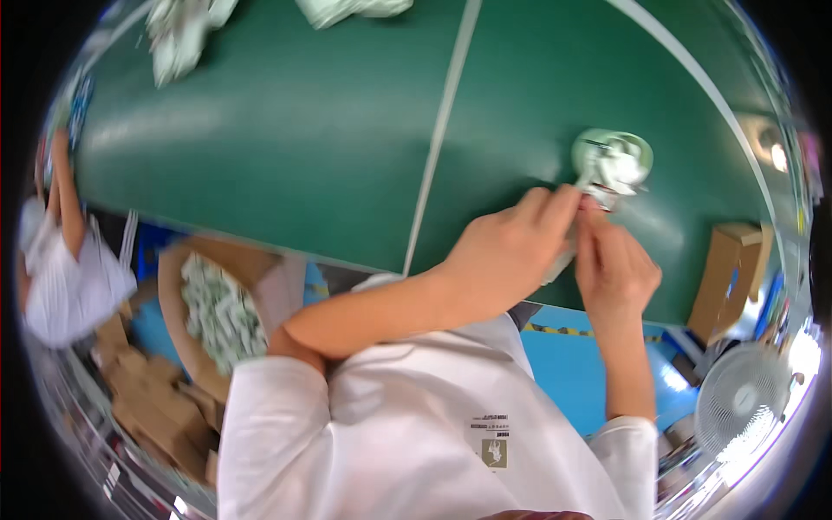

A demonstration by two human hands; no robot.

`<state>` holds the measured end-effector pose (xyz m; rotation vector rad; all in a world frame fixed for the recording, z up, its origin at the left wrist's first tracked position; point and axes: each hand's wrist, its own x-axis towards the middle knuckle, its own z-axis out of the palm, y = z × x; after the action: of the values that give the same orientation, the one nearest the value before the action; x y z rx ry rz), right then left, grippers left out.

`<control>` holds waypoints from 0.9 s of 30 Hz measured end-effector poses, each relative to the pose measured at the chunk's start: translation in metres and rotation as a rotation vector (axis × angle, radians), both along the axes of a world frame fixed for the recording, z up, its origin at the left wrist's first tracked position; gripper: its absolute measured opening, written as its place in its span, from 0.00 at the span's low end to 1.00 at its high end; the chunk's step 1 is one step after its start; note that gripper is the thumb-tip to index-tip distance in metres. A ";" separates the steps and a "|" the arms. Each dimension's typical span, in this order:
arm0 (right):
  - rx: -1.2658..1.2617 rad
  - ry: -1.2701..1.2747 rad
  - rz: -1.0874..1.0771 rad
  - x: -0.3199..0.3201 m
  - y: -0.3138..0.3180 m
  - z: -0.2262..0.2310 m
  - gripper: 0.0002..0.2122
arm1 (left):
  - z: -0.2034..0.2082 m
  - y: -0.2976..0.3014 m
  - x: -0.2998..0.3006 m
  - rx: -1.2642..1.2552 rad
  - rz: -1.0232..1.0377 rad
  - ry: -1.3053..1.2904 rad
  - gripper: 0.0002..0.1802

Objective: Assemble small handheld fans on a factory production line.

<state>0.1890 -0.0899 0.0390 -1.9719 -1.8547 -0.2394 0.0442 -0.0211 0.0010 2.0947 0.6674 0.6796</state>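
My left hand (511,247) and my right hand (617,270) meet at the table's near right part, fingertips pinched together. Between them is a small pale packet (560,265), blurred and largely covered by the fingers; its lower end shows beside my left hand. Just beyond the fingertips stands a round, light green dish (646,158) heaped with crumpled white scraps (617,165). Some of these scraps reach the dish's near rim, close to my fingers.
The green table (286,147) has a pale strip (438,130) across it. Crumpled whitish bundles (178,43) lie at its far left. A carton of pale packets (217,312) stands below left, a cardboard box (724,277) and fan (744,399) at right. Another person (69,269) works at far left.
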 end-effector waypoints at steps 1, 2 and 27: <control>-0.022 -0.023 0.039 0.004 0.003 -0.001 0.04 | -0.001 0.004 0.004 -0.041 0.044 -0.031 0.28; -0.036 0.047 0.083 0.008 0.009 0.002 0.04 | -0.001 0.008 0.005 -0.062 0.038 -0.014 0.28; 0.244 0.768 -0.593 0.182 -0.088 0.057 0.15 | 0.041 0.019 -0.029 -0.104 0.206 -0.084 0.29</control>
<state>0.3712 -0.1783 0.0961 -1.9914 -0.7195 0.1162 0.0150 -0.0026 0.0419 1.9076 0.8599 0.8242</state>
